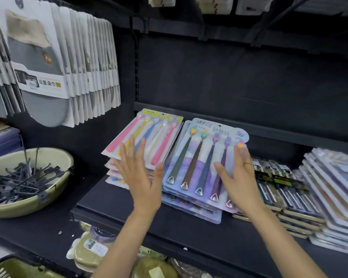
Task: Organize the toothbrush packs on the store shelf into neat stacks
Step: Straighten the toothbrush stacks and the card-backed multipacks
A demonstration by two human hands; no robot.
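Left hand (141, 173) is sitting with fingers straight and spread wide, palm against the near edge of the pastel toothbrush stack (147, 137), gripping nothing. Right hand (239, 177) is lying flat and open on the top pack of the purple toothbrush stack (197, 163), fingers pointing up toward the brush heads, a thin ring on one finger. The pastel packs are showing pink, yellow, blue and cream handles under clear blisters with a yellowish card top; the purple ones are showing dark green, brown, blue and plum handles with shiny triangular ends. Both stacks are sitting side by side on the black shelf (119, 207), fanned a bit unevenly. More dark packs (277, 187) are piling up just to the right.
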